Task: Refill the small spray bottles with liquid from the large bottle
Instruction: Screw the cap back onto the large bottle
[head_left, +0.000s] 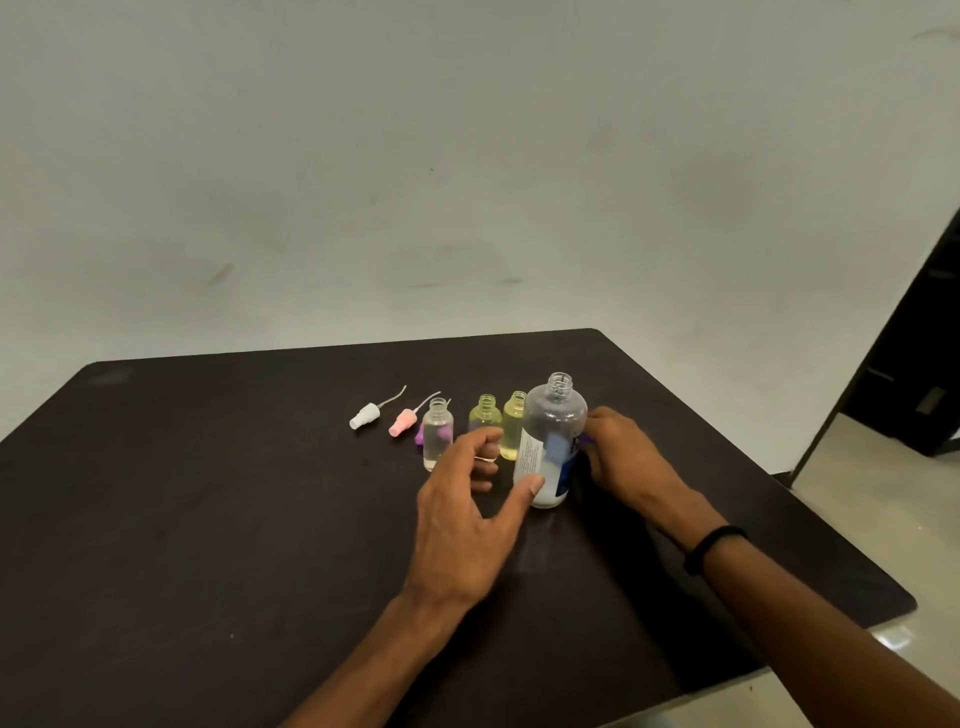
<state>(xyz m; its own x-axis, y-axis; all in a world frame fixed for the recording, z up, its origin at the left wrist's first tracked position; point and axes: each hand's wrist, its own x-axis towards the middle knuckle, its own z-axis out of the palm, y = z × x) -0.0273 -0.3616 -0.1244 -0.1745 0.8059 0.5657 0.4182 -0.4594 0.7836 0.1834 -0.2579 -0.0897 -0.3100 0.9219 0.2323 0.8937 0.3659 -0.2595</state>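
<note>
The large clear bottle (551, 431) stands uncapped on the dark table (208, 519), with a white and blue label. My right hand (621, 454) grips its right side, and a bit of purple shows at the fingertips. My left hand (467, 499) lies in front, thumb tip touching the bottle's lower label, fingers loosely curled and holding nothing. Three small bottles stand open in a row to the left: a clear one (438, 434), a yellow-green one (485, 414) and a yellow one (514, 423), partly hidden by the large bottle.
Three spray heads with dip tubes lie left of the row: white (365, 415), pink (402, 422) and purple (420, 436), half hidden behind the clear bottle. The table's right edge (831, 525) runs close to my right forearm. A dark doorway (914, 364) is at right.
</note>
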